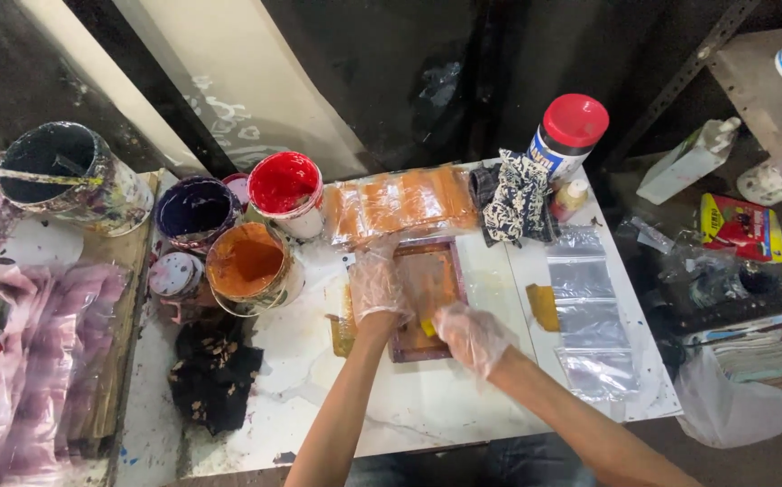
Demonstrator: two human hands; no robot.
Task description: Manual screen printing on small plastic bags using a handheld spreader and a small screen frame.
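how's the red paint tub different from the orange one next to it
The red paint tub has a white outer wall and sits farther back, beside the stack of orange printed bags; the orange paint tub looks a little wider, with a paint-smeared wall, and sits nearer the person's left hand. The red one's inside is coated bright red; the orange one holds rusty orange paint. Both are round, open-topped and upright on the white table.

Bare white table (427, 397) lies open in front of the small wooden frame (427, 298). To its left the orange paint tub (248, 266), red tub (284, 191) and dark rag (215, 370) crowd the way. Behind it lie orange-stained bags (400, 203); clear bags (589, 316) cover the right side.
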